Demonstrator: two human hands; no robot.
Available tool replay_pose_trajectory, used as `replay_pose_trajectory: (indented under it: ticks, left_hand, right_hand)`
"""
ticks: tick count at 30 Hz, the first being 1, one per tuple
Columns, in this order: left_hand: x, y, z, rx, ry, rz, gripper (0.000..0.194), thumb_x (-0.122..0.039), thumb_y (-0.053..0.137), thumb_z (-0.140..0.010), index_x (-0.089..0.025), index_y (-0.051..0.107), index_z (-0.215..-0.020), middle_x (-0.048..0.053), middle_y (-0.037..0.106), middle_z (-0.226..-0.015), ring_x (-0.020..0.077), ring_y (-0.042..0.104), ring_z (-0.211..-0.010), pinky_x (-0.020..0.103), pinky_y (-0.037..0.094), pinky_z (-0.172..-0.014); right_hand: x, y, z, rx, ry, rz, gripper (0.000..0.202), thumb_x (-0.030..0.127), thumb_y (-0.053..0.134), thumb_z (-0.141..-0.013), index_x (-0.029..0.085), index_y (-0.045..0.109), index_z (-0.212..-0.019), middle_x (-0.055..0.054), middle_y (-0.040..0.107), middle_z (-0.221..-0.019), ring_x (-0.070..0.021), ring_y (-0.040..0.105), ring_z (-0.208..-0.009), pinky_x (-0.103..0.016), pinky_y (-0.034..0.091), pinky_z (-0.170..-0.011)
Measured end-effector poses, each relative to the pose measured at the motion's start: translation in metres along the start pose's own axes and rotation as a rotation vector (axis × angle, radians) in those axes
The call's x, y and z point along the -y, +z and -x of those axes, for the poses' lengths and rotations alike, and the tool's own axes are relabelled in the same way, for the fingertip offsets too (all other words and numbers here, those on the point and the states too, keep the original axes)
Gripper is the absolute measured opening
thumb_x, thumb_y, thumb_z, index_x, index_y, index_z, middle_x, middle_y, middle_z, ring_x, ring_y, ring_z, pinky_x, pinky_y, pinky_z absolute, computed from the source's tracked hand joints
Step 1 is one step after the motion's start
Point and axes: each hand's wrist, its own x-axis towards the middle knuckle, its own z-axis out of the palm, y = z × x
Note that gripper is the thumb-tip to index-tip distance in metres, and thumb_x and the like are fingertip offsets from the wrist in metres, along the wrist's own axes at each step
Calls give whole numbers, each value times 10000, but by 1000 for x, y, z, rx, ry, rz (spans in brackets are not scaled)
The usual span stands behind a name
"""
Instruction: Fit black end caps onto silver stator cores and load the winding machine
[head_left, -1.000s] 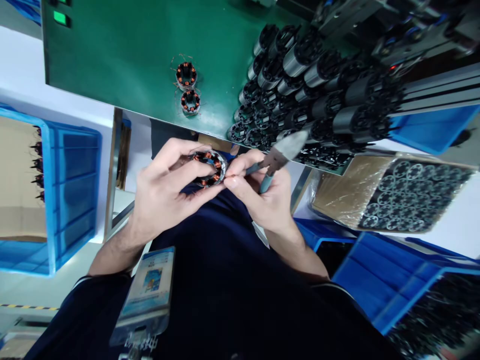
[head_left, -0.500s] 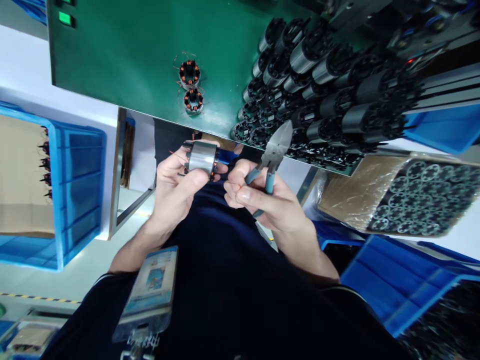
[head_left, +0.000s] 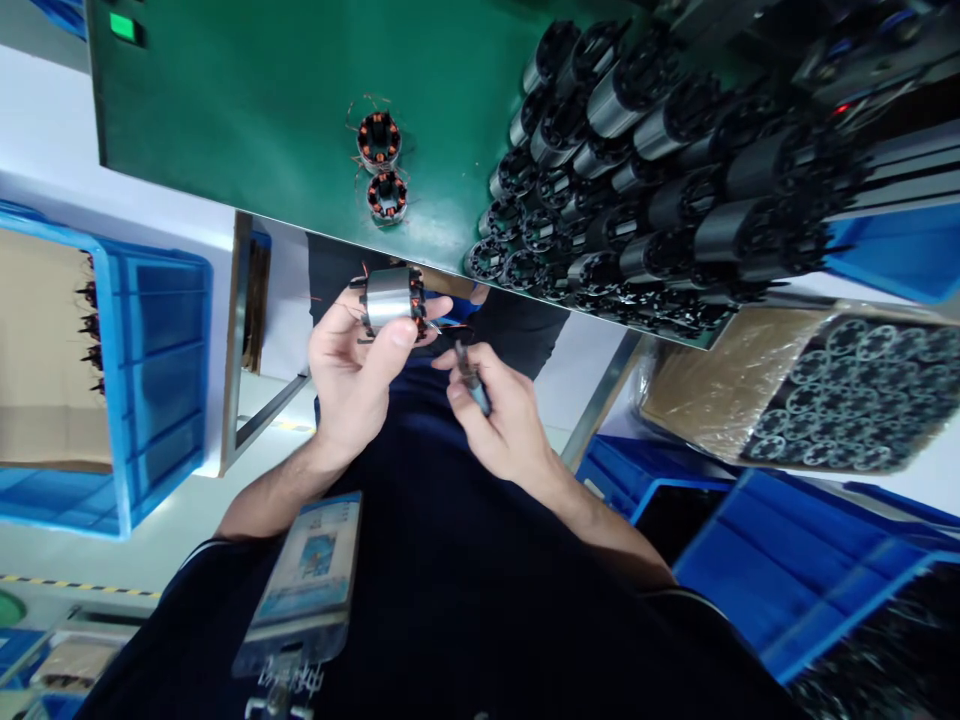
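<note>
Head view: see the left hand (head_left: 349, 375) curled part-way around a wound stator (head_left: 386, 300), with the thumb laid on the bare steel side and with fingertips showing past the end nearer the other hand; cannot tell whether those fingers pass through the bore or behind it. Find the stator lying on its side in that grip, held up off the worktop (head_left: 247, 100), just out from the near edge and in front of the torso. See the right hand (head_left: 510, 425) drawn nearly into a fist around pliers (head_left: 475, 388), with the tool's head close to loose wire ends (head_left: 450, 328); cannot tell whether touching them or how wide open. Judge the stator fairly heavy for its size, stiff in the body and perhaps slippery on the smooth steel; best to take hold there, with thumb and fingers on opposite sides. Treat the copper windings and black end pieces as more fragile, likely to nick or snap under a squeeze, and the wire ends as soft and easily bent. Farther out, on the worktop, note two wound rings (head_left: 379, 140) side by side and, beyond them, a dense pile of steel cores (head_left: 615, 105).
</note>
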Motion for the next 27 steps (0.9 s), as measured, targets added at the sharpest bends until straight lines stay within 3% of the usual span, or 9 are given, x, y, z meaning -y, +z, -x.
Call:
replay_pose_trajectory:
  ticks: [5,13,18,23,27]
  left_hand:
    - [0,7,4,9,34,-82,409,-743,696,-1238,-349,689,-1349,30,910,-1377,328,939,-1352,449,838,-998]
    - [-2,7,5,15,53,-116,453,-790,712,-1209,-355,681,-1330,38,860,-1430,330,942,-1326,477,828,-1012]
    - [-1,5,8,53,49,-208,491,-820,569,-1255,-369,644,-1435,66,815,-1564,335,922,-1386,494,824,-1038]
    - [2,8,4,-3,44,-35,482,-769,819,-1159,-308,691,-1215,46,838,-1414,316,958,-1253,455,840,-1004]
    - [7,10,0,-3,47,134,452,-637,954,-1106,-261,704,-1098,46,857,-1322,280,972,-1150,386,833,-982]
  right_hand:
    - [10,12,-8,-33,-145,63,220,251,610,-1176,265,741,-1353,-82,802,-1124,-269,762,-1017,-452,681,-940]
    - [12,12,-9,-73,-185,22,140,206,622,-1164,254,712,-1259,-72,771,-1073,-252,745,-966,-428,659,-890]
    - [8,12,-7,-62,-141,2,134,185,621,-1139,268,704,-1203,-52,761,-1024,-245,736,-922,-411,638,-852]
    - [8,14,-7,-82,-144,-9,132,174,614,-1133,279,685,-1173,-22,723,-980,-231,729,-894,-386,636,-839]
    - [8,16,-9,-99,-186,-31,199,114,584,-1089,279,685,-1136,0,724,-945,-202,752,-869,-349,681,-854]
